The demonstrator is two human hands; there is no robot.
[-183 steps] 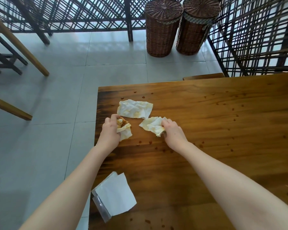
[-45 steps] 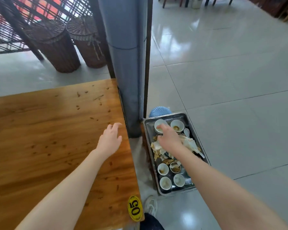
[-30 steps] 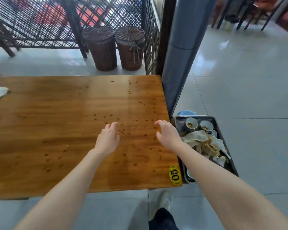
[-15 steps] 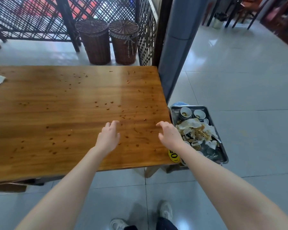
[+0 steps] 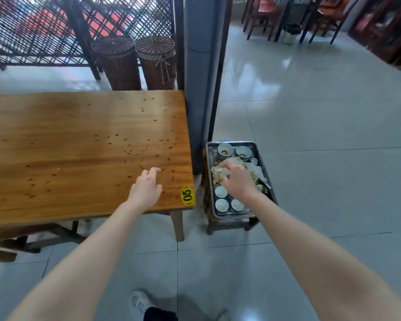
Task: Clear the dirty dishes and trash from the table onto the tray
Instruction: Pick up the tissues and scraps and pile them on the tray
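Observation:
A metal tray (image 5: 232, 143) sits on a low wooden stool (image 5: 218, 224) right of the wooden table (image 5: 79, 147). It holds several small white cups (image 5: 225, 149) and a heap of stained crumpled napkins (image 5: 255, 170). My right hand (image 5: 237, 180) hovers over the middle of the tray, fingers relaxed and pointing down at the napkin heap, with nothing visibly held. My left hand (image 5: 146, 187) floats open just above the table's near right corner. Small brown crumbs dot the tabletop.
A yellow "05" sticker (image 5: 187, 195) marks the table corner. A grey pillar (image 5: 202, 66) stands behind the tray. Two wicker baskets (image 5: 118, 61) and a lattice screen lie beyond the table. A bench (image 5: 0, 249) is at lower left, with chairs (image 5: 264, 12) far back.
My right hand moved from the table's right edge out over the tray. The view swung right, so the napkin at the table's far left is out of frame. My left hand stayed empty.

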